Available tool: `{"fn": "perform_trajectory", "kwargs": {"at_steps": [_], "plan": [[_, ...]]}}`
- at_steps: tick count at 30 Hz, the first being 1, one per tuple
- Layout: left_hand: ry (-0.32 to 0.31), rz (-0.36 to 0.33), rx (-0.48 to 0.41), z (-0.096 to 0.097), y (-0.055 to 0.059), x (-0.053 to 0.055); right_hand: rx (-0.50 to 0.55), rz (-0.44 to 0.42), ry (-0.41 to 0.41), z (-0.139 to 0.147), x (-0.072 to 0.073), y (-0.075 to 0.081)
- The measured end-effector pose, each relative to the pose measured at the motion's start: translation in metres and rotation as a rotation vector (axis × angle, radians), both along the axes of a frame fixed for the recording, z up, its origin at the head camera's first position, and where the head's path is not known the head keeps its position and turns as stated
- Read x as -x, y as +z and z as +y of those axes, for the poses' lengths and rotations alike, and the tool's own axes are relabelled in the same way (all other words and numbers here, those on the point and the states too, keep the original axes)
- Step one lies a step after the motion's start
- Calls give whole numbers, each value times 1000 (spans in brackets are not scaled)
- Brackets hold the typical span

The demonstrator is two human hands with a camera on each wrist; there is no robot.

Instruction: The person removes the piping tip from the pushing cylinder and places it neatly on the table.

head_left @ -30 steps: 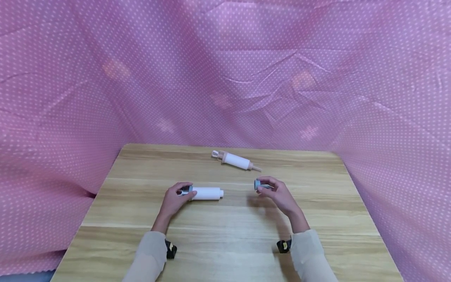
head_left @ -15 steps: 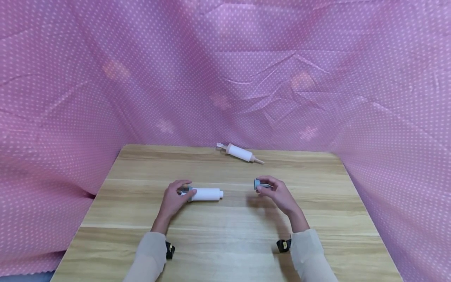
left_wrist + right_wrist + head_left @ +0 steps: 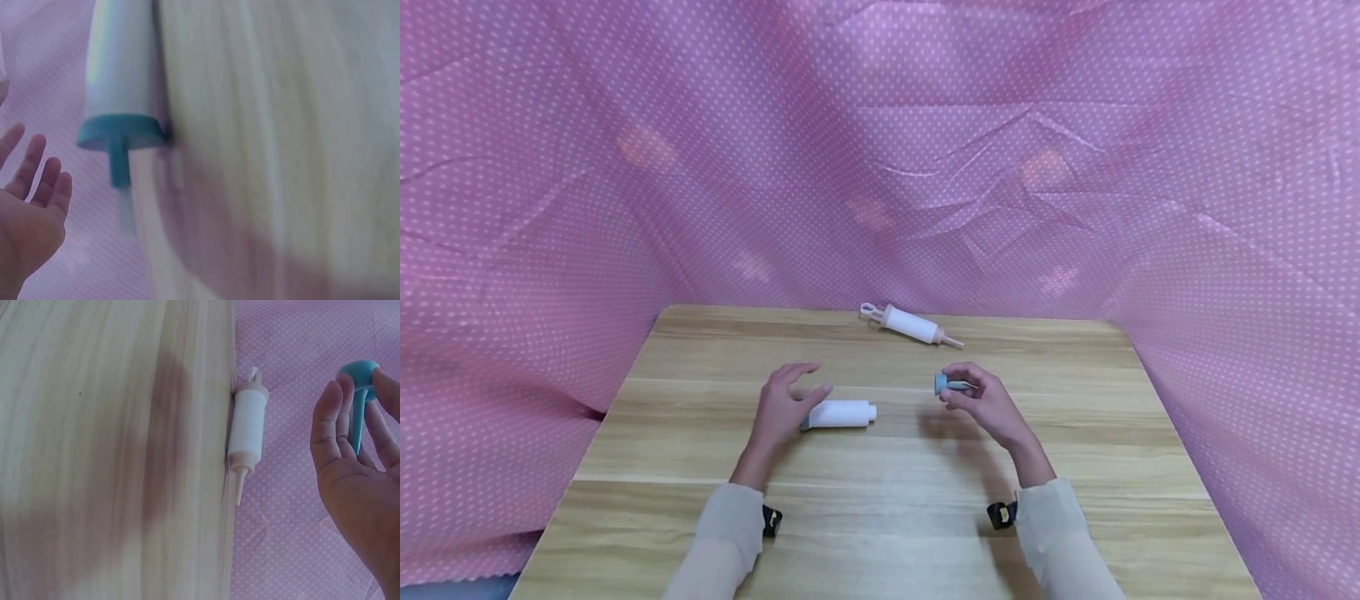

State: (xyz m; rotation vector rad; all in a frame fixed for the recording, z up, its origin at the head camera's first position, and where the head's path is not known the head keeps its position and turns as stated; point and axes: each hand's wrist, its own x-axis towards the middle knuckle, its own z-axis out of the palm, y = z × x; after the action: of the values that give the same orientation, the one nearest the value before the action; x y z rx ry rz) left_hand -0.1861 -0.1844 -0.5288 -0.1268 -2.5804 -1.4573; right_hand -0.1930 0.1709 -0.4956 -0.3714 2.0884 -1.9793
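A white syringe-like tube [image 3: 842, 413] lies on the table in the head view, its narrow white neck pointing right. In the left wrist view its teal collar [image 3: 119, 131] shows, with a stem sticking out behind. My left hand [image 3: 778, 407] is over the collar end, thumb and fingers spread apart and holding nothing. On the right, my right hand [image 3: 994, 408] pinches a teal nozzle cap [image 3: 940, 384] above the table, wide end facing left towards the tube. In the right wrist view its slim spout [image 3: 357, 422] runs down in front of the palm.
Near the table's back edge lies a similar syringe-like tube [image 3: 912, 324], white with pinkish-beige ends, its spout pointing right. The wooden table [image 3: 880, 517] is backed by a pink dotted cloth [image 3: 880, 167] at the rear and sides.
My left hand has released the white tube's collar end and risen off it. The nozzle cap in my right hand has shifted slightly left and up. The beige-ended tube slid back, then stopped.
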Motion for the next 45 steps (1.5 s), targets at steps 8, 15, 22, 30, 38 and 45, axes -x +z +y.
{"fn": "perform_trajectory", "kwargs": {"at_steps": [8, 15, 22, 30, 38, 45], "plan": [[-44, 84, -139, 24, 13, -2, 9, 11, -28, -8, 0, 7], [-63, 38, -312, 40, 13, -5, 23, 20, -26, -13, 0, 6], [-69, -29, -346, 54, 30, -14, 45, 15, -47, -24, -3, 7], [-130, -64, -361, 66, 65, -27, 66, 27, -48, -35, -5, 8], [-184, -155, -537, 77, 41, -12, 6, 76, -12, -48, -5, 7], [-231, -157, -632, 86, 29, -7, 17, 70, -3, -57, -7, 7]]}}
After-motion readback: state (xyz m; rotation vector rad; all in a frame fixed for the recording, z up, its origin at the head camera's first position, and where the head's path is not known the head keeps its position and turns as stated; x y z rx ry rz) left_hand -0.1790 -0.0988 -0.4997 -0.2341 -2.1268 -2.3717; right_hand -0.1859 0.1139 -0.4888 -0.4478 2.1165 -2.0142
